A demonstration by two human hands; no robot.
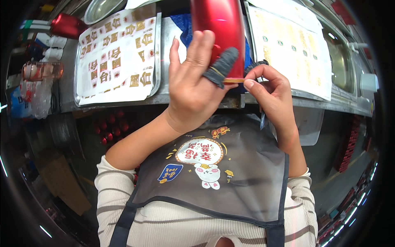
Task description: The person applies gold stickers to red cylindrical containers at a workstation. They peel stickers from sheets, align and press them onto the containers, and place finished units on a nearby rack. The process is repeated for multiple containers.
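Observation:
A large glossy red cylinder (pixel 218 24) lies on a blue cloth (pixel 181 24). My left hand (pixel 191 82) is raised over its near left side, fingers stretched and apart. One of its fingers wears a dark grey finger cot (pixel 224 66) with a thin yellowish loop around it. A thin tan elastic-looking band (pixel 234 81) runs from this cot to my right hand (pixel 271 90), which pinches its end between thumb and forefinger. Dark material also shows behind the right hand's fingers. Below that hand hangs a narrow bluish pointed thing (pixel 262 120); whether the hand holds it is unclear.
On the left stands a metal tray (pixel 155 84) with a sheet of gold characters; on the right, another tray bears a sheet (pixel 288 45) of gold pieces. A metal bowl (pixel 103 10), a second red vessel (pixel 68 26) and a bottle (pixel 43 71) stand left.

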